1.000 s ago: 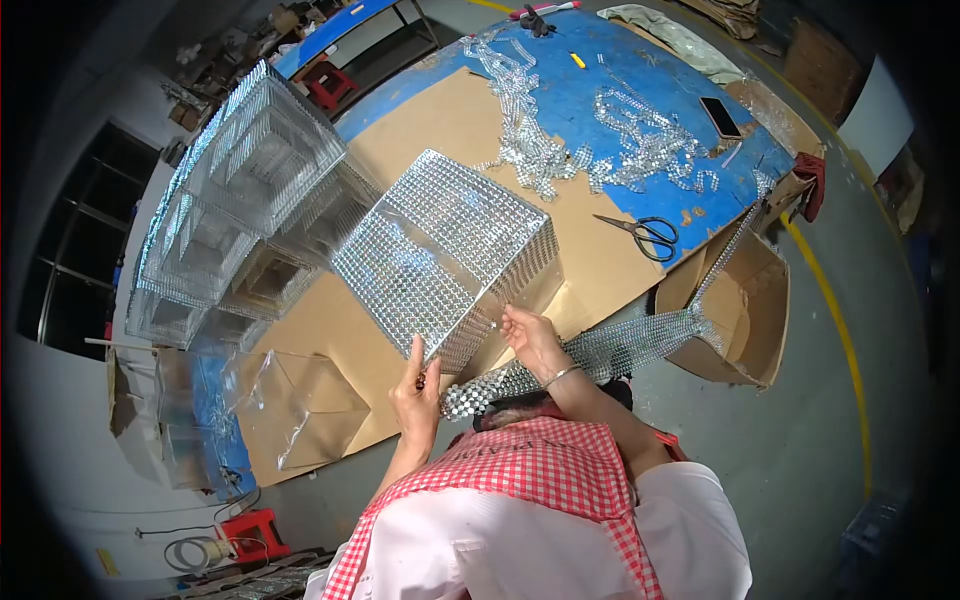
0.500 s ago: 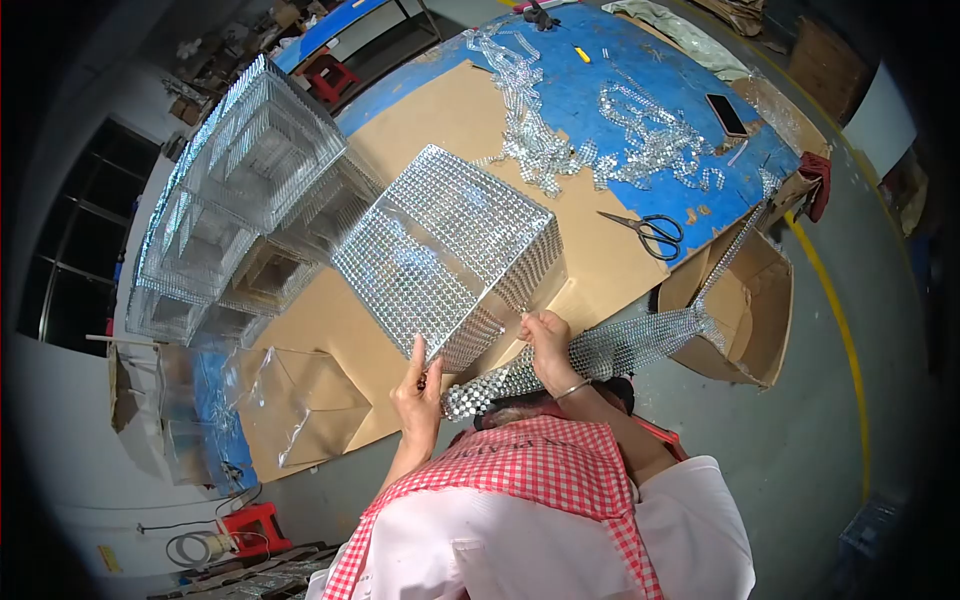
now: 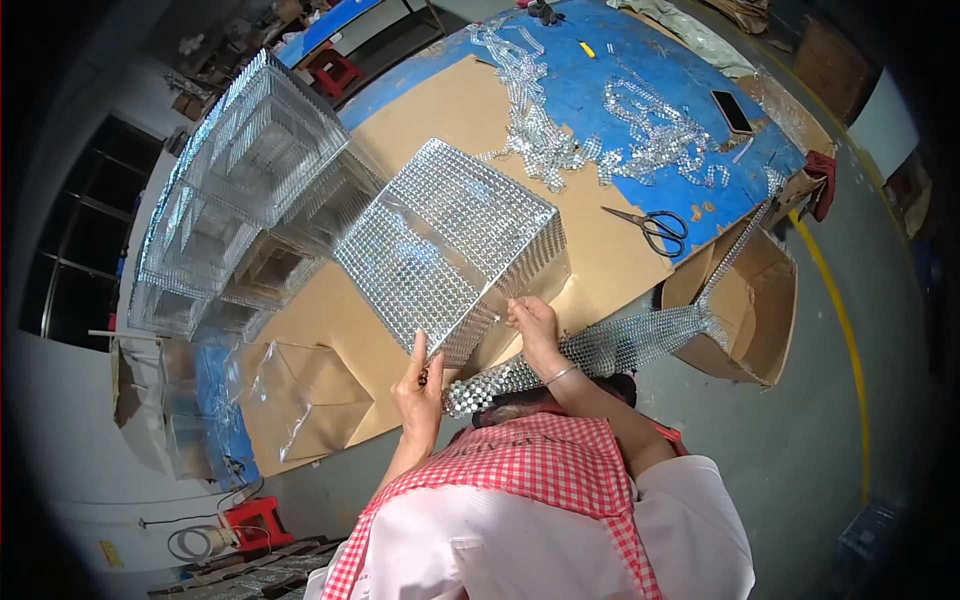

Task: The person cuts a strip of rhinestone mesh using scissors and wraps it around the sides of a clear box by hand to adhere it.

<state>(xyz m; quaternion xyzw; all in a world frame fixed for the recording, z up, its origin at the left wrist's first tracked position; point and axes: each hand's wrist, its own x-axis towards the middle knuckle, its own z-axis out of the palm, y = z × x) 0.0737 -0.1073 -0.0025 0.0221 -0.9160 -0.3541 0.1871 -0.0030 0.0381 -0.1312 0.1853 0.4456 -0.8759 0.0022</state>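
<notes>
A clear box covered in rows of silvery studs (image 3: pixel 450 240) rests tilted on the brown cardboard sheet (image 3: pixel 590 270). My left hand (image 3: pixel 418 390) grips its near corner, with the index finger laid along the top face and the other fingers below. My right hand (image 3: pixel 533 325) is pinched at the lower part of the right side face; whatever is between its fingertips is too small to name. Beneath my right wrist, a wide band of silvery mesh (image 3: pixel 640 342) runs across my lap towards a carton.
Stacked studded boxes (image 3: pixel 250 190) stand at left, a plain clear box (image 3: pixel 305 400) near the front left. Black scissors (image 3: pixel 657 232), tangled bead strips (image 3: pixel 655 135) and a phone (image 3: pixel 732 112) lie on the blue table (image 3: pixel 740 210). An open carton (image 3: pixel 750 310) stands at right.
My right hand first moved right from the box's side, then came back left to it. My left hand has kept its hold on the corner.
</notes>
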